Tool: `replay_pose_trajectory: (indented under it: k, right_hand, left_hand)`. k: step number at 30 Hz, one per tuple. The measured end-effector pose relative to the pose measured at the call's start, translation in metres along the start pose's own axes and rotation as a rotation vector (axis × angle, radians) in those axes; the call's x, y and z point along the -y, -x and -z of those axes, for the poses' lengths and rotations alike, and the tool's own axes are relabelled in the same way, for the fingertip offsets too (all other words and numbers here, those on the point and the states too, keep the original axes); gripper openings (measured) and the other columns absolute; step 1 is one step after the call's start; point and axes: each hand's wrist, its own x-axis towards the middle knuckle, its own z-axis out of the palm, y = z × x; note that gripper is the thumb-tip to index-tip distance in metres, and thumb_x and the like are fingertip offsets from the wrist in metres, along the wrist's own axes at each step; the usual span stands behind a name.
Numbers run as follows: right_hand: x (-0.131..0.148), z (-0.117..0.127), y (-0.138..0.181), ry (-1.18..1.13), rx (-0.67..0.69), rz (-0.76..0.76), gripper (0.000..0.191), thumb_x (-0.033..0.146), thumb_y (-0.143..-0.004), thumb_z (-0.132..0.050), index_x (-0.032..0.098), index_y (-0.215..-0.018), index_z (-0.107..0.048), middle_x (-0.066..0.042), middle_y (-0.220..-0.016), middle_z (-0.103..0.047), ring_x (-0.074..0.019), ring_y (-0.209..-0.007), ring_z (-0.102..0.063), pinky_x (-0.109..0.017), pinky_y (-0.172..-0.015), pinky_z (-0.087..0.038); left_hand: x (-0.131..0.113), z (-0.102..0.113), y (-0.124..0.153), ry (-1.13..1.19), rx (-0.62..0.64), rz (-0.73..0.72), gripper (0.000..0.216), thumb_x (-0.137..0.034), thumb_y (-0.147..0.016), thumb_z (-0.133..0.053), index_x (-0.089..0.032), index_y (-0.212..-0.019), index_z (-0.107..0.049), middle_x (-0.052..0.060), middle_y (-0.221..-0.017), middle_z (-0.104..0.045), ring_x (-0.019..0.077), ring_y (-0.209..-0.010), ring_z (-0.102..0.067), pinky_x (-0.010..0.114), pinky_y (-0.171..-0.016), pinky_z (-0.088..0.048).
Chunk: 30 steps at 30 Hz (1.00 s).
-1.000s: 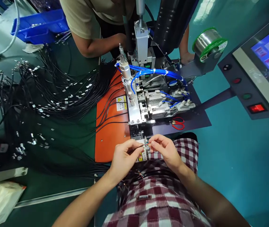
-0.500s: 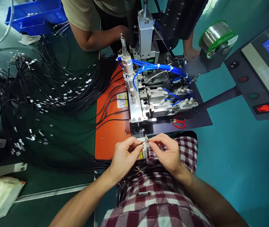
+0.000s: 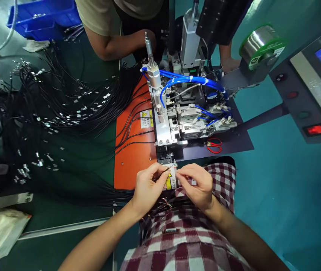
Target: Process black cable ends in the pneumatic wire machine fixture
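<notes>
In the head view my left hand pinches a thin black cable between thumb and forefinger. The cable's stripped end points right, over the front of the machine's white block with a yellow label. My right hand is a short way to the right, its thumb and forefinger pressed together. A small gap separates its fingertips from the cable end, and anything between them is too small to make out. Below my hands, several cable ends with bared coloured wires lie by the checked apron.
The metal machine with blue air tubes stands ahead, several black cables entering it across an orange plate. Red-handled scissors lie right of it. Bundled cables cover the left table. A solder spool and another person's arm are beyond.
My right hand has come away from the cable end, slightly down. My left hand keeps its pinch. At the back, the machine's upright cylinder has shifted right.
</notes>
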Motion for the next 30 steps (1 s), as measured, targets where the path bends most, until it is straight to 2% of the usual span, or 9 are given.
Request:
replay_pose_trajectory:
  k: [2,5,7,9,14,21,24,30]
  right_hand:
    - [0.0,0.0,-0.003,-0.232,0.024,-0.305,0.003,0.022,-0.083,-0.067,0.02,-0.081,-0.067,-0.002,-0.073,-0.068,-0.0134,-0.061,-0.06,-0.027,-0.056,-0.045]
    - [0.002,-0.001,-0.009,-0.612,0.134,-0.699,0.019,0.035,-0.081,-0.069,0.018,-0.076,-0.064,0.001,-0.065,-0.062,-0.0086,-0.046,-0.049,-0.023,-0.044,-0.039]
    - [0.002,-0.003,-0.012,-0.814,0.166,-0.824,0.024,0.039,-0.079,-0.07,0.017,-0.075,-0.063,0.003,-0.063,-0.06,-0.006,-0.042,-0.045,-0.02,-0.042,-0.036]
    - [0.003,-0.006,-0.013,-0.924,0.177,-0.879,0.027,0.04,-0.077,-0.072,0.015,-0.074,-0.062,0.003,-0.063,-0.059,-0.0041,-0.041,-0.042,-0.019,-0.041,-0.034]
    - [0.005,-0.014,-0.01,-0.921,0.133,-0.88,0.026,0.039,-0.074,-0.075,0.016,-0.074,-0.063,0.003,-0.062,-0.059,-0.004,-0.041,-0.043,-0.018,-0.04,-0.036]
    - [0.006,-0.028,-0.003,-0.753,-0.048,-0.688,0.021,0.038,-0.076,-0.073,0.018,-0.08,-0.066,-0.001,-0.071,-0.065,-0.0073,-0.046,-0.051,-0.022,-0.046,-0.046]
    - [0.007,-0.029,-0.004,-0.722,-0.012,-0.647,0.018,0.036,-0.079,-0.07,0.018,-0.081,-0.066,0.0,-0.069,-0.064,-0.0079,-0.047,-0.051,-0.022,-0.047,-0.045]
    - [0.008,-0.021,-0.009,-0.651,0.096,-0.62,0.023,0.038,-0.08,-0.067,0.018,-0.075,-0.059,0.002,-0.063,-0.056,-0.0075,-0.046,-0.048,-0.021,-0.044,-0.039]
  left_hand:
    - [0.003,-0.001,0.001,0.02,-0.007,-0.007,0.015,-0.029,-0.083,-0.063,-0.016,-0.077,-0.063,-0.001,-0.066,-0.06,0.0102,-0.053,-0.056,0.02,-0.049,-0.047]
    - [0.004,-0.001,0.003,0.011,-0.017,-0.026,0.013,-0.027,-0.083,-0.063,-0.015,-0.078,-0.065,0.0,-0.068,-0.063,0.0103,-0.055,-0.057,0.02,-0.051,-0.047]
    - [0.002,-0.001,0.003,0.0,-0.015,-0.039,0.013,-0.027,-0.083,-0.063,-0.015,-0.078,-0.065,0.0,-0.068,-0.063,0.0106,-0.055,-0.057,0.02,-0.052,-0.048]
    - [0.0,-0.001,0.003,-0.007,-0.016,-0.044,0.013,-0.027,-0.083,-0.063,-0.016,-0.078,-0.066,0.001,-0.068,-0.064,0.0109,-0.056,-0.058,0.02,-0.053,-0.048]
    - [-0.004,-0.001,0.002,0.059,-0.036,0.01,0.015,-0.03,-0.081,-0.066,-0.016,-0.077,-0.065,0.0,-0.065,-0.063,0.0104,-0.051,-0.057,0.019,-0.046,-0.045]
    - [-0.006,-0.004,0.001,0.207,-0.021,0.11,0.02,-0.033,-0.079,-0.069,-0.016,-0.074,-0.06,-0.001,-0.059,-0.062,0.0086,-0.045,-0.054,0.018,-0.041,-0.041]
    - [-0.006,-0.004,0.0,0.249,-0.012,0.124,0.021,-0.034,-0.079,-0.069,-0.016,-0.076,-0.059,-0.002,-0.061,-0.06,0.0073,-0.045,-0.053,0.018,-0.042,-0.042]
    - [-0.014,0.002,-0.005,0.315,0.111,0.159,0.031,-0.037,-0.08,-0.068,-0.017,-0.102,-0.06,-0.005,-0.06,-0.054,0.0055,-0.043,-0.045,0.017,-0.041,-0.034]
